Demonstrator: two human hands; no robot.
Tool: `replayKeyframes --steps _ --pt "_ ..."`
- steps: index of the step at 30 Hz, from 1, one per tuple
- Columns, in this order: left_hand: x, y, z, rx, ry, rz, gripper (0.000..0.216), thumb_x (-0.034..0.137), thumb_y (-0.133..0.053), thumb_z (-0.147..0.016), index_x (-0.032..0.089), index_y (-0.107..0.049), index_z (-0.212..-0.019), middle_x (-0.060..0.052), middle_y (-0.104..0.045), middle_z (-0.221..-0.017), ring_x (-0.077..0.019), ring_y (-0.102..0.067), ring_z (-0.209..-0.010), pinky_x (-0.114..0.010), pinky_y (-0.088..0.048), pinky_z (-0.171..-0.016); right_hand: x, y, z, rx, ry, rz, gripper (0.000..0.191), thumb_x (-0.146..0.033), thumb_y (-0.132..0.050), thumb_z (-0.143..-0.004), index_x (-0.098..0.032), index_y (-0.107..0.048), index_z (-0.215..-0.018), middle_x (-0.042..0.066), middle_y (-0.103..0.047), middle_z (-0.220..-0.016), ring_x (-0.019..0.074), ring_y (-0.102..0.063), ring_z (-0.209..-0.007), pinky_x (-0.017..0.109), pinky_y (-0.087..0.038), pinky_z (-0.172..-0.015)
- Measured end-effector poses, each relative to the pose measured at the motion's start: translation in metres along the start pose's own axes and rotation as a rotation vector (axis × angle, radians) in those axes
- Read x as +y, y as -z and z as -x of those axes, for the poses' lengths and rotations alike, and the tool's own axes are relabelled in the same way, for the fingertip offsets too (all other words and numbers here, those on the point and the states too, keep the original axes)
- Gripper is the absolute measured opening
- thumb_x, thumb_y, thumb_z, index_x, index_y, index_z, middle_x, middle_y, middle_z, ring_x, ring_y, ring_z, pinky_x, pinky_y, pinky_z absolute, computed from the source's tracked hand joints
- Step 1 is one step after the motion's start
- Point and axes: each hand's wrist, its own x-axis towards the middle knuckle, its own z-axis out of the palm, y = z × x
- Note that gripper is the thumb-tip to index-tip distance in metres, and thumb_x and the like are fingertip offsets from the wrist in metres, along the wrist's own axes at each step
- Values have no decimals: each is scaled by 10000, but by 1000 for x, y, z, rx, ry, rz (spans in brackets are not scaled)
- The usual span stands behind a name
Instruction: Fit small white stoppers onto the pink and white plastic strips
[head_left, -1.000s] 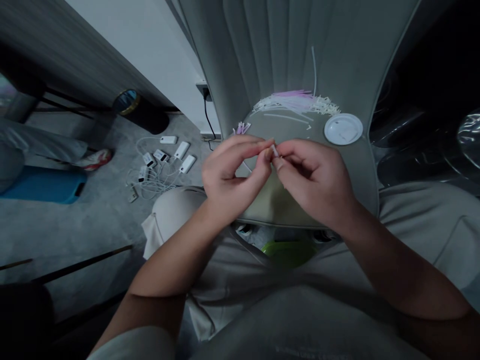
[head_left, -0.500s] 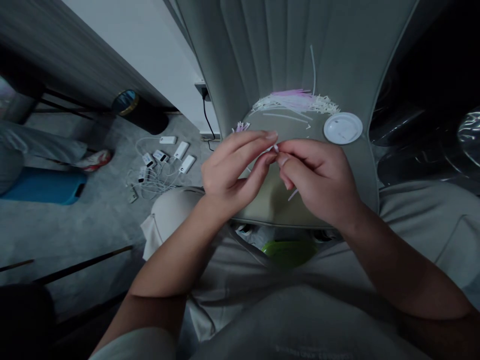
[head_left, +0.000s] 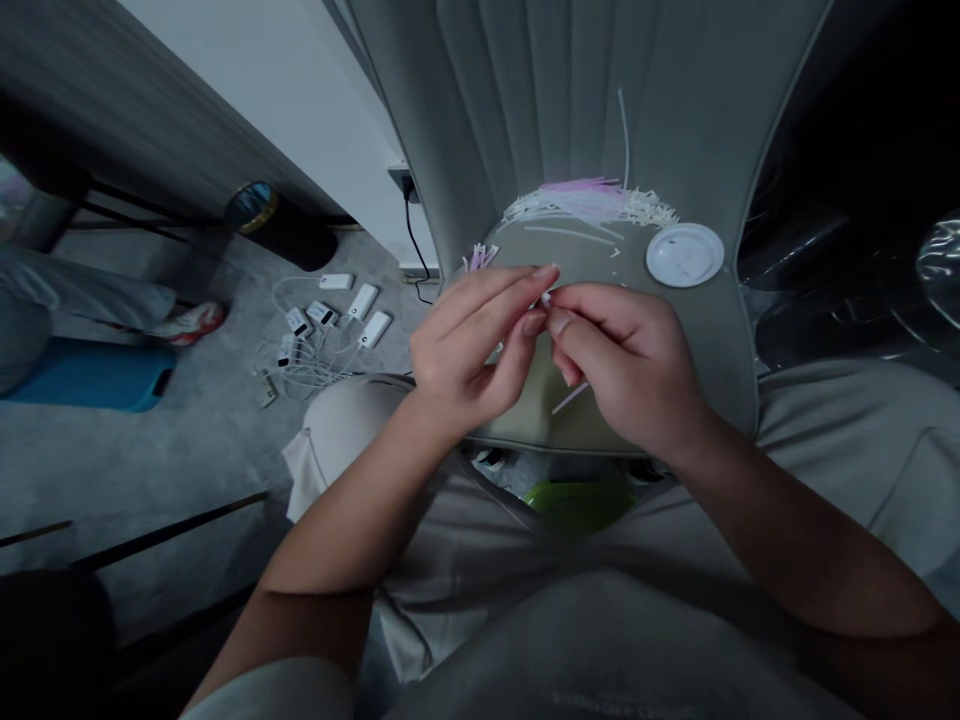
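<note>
Over the chair seat my left hand and my right hand meet at the fingertips. A small white piece shows between them, its shape mostly hidden. My left thumb and fingers close on it from the left. The right hand is closed in a pinch, and a thin pale stick sticks out below its fingers. Behind the hands lie a heap of thin pink and white sticks and small white bits. To the right is a white round dish with tiny bits in it.
The grey padded chair stands between my knees. Several white devices with tangled cables lie on the floor at left, near a black bin. A blue box and another person's leg are further left.
Both hands have shifted very slightly, the right one to the left. More of the thin pale stick shows below my right hand, and its end has moved left.
</note>
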Motion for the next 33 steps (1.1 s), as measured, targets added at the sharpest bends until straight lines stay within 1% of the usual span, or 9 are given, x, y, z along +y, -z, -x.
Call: replayKeyframes --steps 7,11,16,18,20,22,26,30,33 --pt "5 1 1 -22 -8 -106 275 317 -484 -1034 249 -656 -1239 -36 -771 -1120 -145 -741 -1018 -274 -601 -878 2 -3 4 -1 33 -6 329 -228 -519 -985 -198 -503 -657 -38 -454 -615 95 -401 -585 273 -334 -578" --pt "6 0 2 -46 12 -163 303 370 -431 -1054 217 -662 -1177 -46 -772 -1097 -159 -745 -1041 -295 -616 -872 4 -6 6 17 2 -51 320 -222 -529 -974 -203 -486 -657 -39 -449 -612 100 -402 -590 274 -331 -576" --pt "2 -3 -3 27 -91 -102 281 349 -448 -1038 225 -656 -1180 -52 -777 -1036 -153 -747 -1001 -299 -629 -869 4 -8 6 26 -6 -102 285 -240 -541 -964 -203 -507 -684 -38 -460 -619 102 -416 -591 274 -341 -576" --pt "0 -3 -5 21 -119 -80 292 345 -472 -1023 215 -655 -1209 -73 -771 -1048 -159 -738 -995 -297 -625 -867 2 -7 6 20 -8 -100 286 -248 -544 -962 -201 -513 -682 -40 -455 -611 100 -412 -581 275 -333 -568" --pt "-1 -3 -7 -21 -104 -70 325 342 -461 -1024 198 -641 -1253 -92 -759 -1083 -170 -726 -1019 -307 -619 -881 -1 -6 5 13 -12 -92 299 -238 -536 -959 -201 -504 -664 -42 -445 -598 96 -403 -567 277 -319 -555" --pt "-2 -3 -7 -31 -112 -55 347 336 -439 -1030 189 -629 -1281 -95 -755 -1088 -171 -723 -1024 -304 -614 -885 -2 -5 5 14 -21 -95 305 -222 -529 -953 -201 -497 -651 -42 -440 -590 93 -396 -559 280 -311 -547" --pt "-1 -3 -5 2 -161 -40 327 321 -449 -1027 205 -631 -1273 -77 -768 -1056 -155 -733 -980 -270 -614 -866 0 -6 6 17 -36 -159 273 -211 -539 -947 -201 -524 -675 -40 -455 -592 93 -402 -553 283 -323 -542" --pt "2 -3 -4 -24 -129 -61 329 321 -445 -1021 217 -606 -1289 -66 -767 -1092 -156 -732 -1026 -289 -601 -944 2 -10 7 28 -57 -221 255 -217 -546 -940 -203 -533 -686 -51 -441 -566 88 -390 -527 262 -317 -507" --pt "5 -1 -5 -29 -135 -64 312 296 -438 -1020 210 -599 -1273 -66 -767 -1080 -143 -728 -1036 -273 -594 -957 1 -11 7 38 -59 -242 275 -207 -545 -937 -199 -517 -663 -57 -435 -555 75 -373 -512 247 -306 -493"
